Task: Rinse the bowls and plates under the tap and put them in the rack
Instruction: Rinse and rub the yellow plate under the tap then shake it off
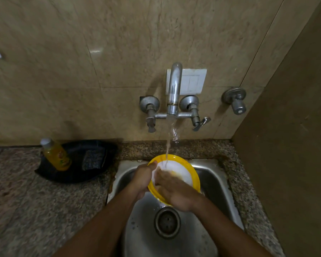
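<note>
Below the tap [173, 89], at lower centre of the frame, a yellow-rimmed plate [182, 168] with a white face is held over the sink [219, 182], tilted so that its face turns up toward the spout. The water stream [167, 151] lands on the upper left part of the white face.

Left hand [144, 178]: grip on the plate's left edge, thumb hooked over the yellow rim at its upper left, fingers presumably behind the plate (hidden). This hand carries the plate.

Right hand [171, 190]: lies across the lower rim, fingers reaching onto the white face just below where the stream lands. It is motion-blurred, so I cannot tell whether the fingers are flat or curled. Judgement: rubbing the face clean under the water, not holding.

Relation that matters: the plate sits between both hands, its wet face toward the right hand, its left edge locked in the left grip. The rack is not in view, so which way the plate has to travel cannot be read. The left hand is the better placed to carry it off; the right only has to lift away.

Upper left of the sink, on the granite surface [44, 210]: a dark tray [93, 175] with a yellow soap bottle [57, 156] and a scrub pad [93, 160].

Step in hand: rinsing.
</note>
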Motion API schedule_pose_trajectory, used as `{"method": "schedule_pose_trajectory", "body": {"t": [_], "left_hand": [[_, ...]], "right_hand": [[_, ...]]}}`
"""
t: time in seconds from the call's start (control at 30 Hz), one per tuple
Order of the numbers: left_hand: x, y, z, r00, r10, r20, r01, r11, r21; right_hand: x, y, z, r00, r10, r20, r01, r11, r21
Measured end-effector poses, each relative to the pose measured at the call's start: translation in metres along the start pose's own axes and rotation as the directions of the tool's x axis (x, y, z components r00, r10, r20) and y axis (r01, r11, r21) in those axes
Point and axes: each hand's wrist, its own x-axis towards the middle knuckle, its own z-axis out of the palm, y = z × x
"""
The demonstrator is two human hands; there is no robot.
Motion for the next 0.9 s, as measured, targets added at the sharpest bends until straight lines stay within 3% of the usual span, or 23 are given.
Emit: {"method": "schedule_pose_trajectory", "body": {"t": [0.13, 0.23, 0.33, 0.47, 0.57, 0.7, 0.8, 0.9], "left_hand": [[-0.004, 0.003, 0.001, 1.0, -0.004, 0.001, 0.004, 1.0, 0.018], [-0.004, 0.002, 0.0, 1.0, 0.008, 0.014, -0.008, 1.0, 0.003], [-0.006, 0.007, 0.001, 1.0, 0.007, -0.003, -0.007, 1.0, 0.012], [0.0, 0.002, -0.004, 1.0, 0.028, -0.007, -0.028, 1.0, 0.005], [-0.003, 0.004, -0.001, 1.0, 0.018, 0.0, -0.018, 1.0, -0.017], [-0.002, 0.008, -0.002, 0.998, 0.061, 0.023, -0.062, 0.998, 0.01], [-0.003, 0.01, 0.0, 0.999, 0.039, 0.006, -0.039, 0.999, 0.016], [-0.003, 0.014, 0.002, 0.996, 0.093, 0.006, -0.094, 0.994, 0.051]], "right_hand": [[0.001, 0.005, 0.001, 0.988, 0.141, -0.059, -0.146, 0.985, -0.092], [0.0, -0.002, 0.003, 0.998, 0.063, -0.021, -0.062, 0.998, 0.024], [0.002, 0.001, -0.001, 0.988, 0.128, -0.091, -0.136, 0.987, -0.088], [-0.002, -0.005, 0.003, 1.0, 0.019, -0.016, -0.02, 0.999, -0.045], [0.0, 0.004, 0.0, 0.988, 0.113, -0.109, -0.124, 0.988, -0.096], [-0.011, -0.006, -0.007, 1.0, 0.002, -0.018, -0.001, 1.0, 0.021], [-0.01, 0.001, -0.01, 0.986, 0.105, -0.129, -0.118, 0.989, -0.093], [-0.008, -0.013, -0.002, 0.996, 0.083, -0.045, -0.079, 0.993, 0.085]]}}
